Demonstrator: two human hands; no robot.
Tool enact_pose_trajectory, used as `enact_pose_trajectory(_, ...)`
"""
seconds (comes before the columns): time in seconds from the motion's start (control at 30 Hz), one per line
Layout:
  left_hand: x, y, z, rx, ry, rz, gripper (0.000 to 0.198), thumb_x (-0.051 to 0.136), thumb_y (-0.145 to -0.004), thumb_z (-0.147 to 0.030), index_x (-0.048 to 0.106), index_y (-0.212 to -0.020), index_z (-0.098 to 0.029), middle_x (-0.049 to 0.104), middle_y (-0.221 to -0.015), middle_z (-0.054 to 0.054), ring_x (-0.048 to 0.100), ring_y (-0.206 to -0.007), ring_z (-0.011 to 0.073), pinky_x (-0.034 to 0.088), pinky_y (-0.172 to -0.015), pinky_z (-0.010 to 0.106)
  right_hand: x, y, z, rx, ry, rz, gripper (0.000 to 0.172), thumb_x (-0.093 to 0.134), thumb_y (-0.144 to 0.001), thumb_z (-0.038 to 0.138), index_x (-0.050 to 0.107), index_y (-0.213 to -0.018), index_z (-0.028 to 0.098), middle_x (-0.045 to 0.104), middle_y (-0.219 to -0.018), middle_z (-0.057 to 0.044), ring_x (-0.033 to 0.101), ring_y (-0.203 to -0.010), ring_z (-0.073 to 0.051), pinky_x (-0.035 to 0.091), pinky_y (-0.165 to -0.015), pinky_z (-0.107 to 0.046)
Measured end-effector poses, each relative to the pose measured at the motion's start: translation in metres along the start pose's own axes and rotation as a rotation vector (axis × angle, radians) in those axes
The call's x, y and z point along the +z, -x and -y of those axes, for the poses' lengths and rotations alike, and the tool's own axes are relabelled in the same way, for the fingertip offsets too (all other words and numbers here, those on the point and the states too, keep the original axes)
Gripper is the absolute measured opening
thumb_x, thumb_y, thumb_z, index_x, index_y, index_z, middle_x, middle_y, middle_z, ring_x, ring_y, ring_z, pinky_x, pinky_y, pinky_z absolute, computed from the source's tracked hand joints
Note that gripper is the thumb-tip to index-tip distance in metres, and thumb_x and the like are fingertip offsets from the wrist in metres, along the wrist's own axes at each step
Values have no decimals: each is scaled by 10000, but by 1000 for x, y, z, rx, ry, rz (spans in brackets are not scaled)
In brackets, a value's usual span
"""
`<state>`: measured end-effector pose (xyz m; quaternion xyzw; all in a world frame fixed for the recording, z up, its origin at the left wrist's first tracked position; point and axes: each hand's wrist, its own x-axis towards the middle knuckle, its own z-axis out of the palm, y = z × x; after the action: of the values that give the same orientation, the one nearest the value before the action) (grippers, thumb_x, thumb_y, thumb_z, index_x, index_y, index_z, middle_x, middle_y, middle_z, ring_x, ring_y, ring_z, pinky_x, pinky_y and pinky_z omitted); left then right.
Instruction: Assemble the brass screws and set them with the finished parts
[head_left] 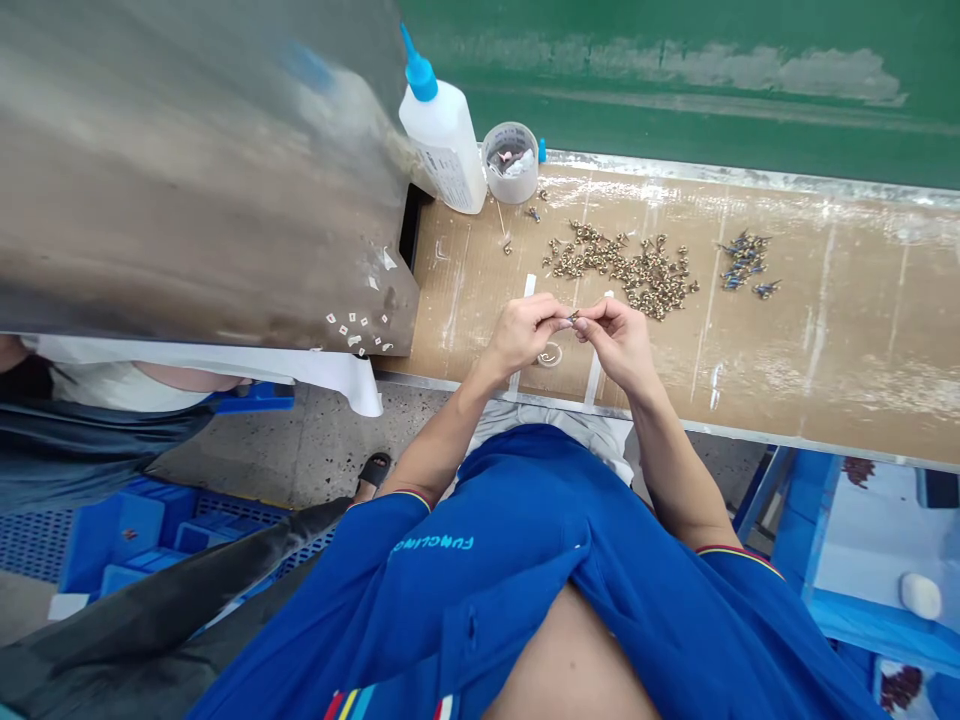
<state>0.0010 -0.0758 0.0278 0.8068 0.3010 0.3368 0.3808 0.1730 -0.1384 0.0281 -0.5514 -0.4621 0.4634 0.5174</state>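
Observation:
My left hand (523,332) and my right hand (619,340) meet fingertip to fingertip over the front of the cardboard-covered bench. Both are closed in a pinch on one tiny brass-coloured metal part (574,317), mostly covered by the fingers, with a bit of blue near it. Beyond them lies a loose heap of small brass-coloured metal parts (654,280). A smaller pile of similar parts with blue on them (744,262) sits to the right. Just below my left fingers is a small round clear disc or ring (550,354), partly hidden.
A white squeeze bottle with a blue nozzle (444,140) and a small tub holding scraps (511,165) stand at the back left. A metal cabinet (225,200) borders the bench on the left, with another person seated beside it. Blue bins (150,530) are below.

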Motion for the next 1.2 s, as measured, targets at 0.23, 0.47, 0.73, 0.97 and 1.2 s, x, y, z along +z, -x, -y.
enact_pose_trajectory(0.23,-2,5,-8,-61,-17,39,237,607,-957,-234,691,-750,-156,682,-742,29,613,-705,140,461,-694,259,9,10,-1,-51,-47,-15,464,826,-791,630,626,-742,214,599,-682,22,555,-590,-109,505,-585,-264)
enact_pose_trajectory(0.47,-11,6,-8,-15,42,78,271,611,-991,-322,754,-821,-166,715,-760,43,628,-704,142,471,-690,264,6,12,7,-6,-52,2,477,828,-763,669,681,-789,216,660,-711,5,622,-631,-132,569,-632,-292)
enact_pose_trajectory(0.73,-18,0,-19,-111,120,37,208,672,-955,-328,772,-920,-149,776,-881,70,661,-756,143,484,-688,249,6,11,15,-33,-48,-74,479,805,-785,679,703,-855,216,697,-752,-7,669,-659,-141,604,-667,-307)
enact_pose_trajectory(0.97,-16,-1,-21,-25,91,27,253,643,-961,-293,723,-768,-152,689,-719,30,572,-652,124,436,-646,254,4,12,22,-101,6,-16,456,760,-838,674,680,-817,225,667,-732,-2,634,-655,-134,561,-641,-291)
enact_pose_trajectory(1.2,-13,5,-19,-24,49,76,247,613,-955,-254,676,-735,-162,651,-689,19,574,-655,133,446,-656,257,2,11,16,-65,-10,101,476,763,-837,673,632,-775,219,604,-681,13,574,-626,-131,515,-624,-289)
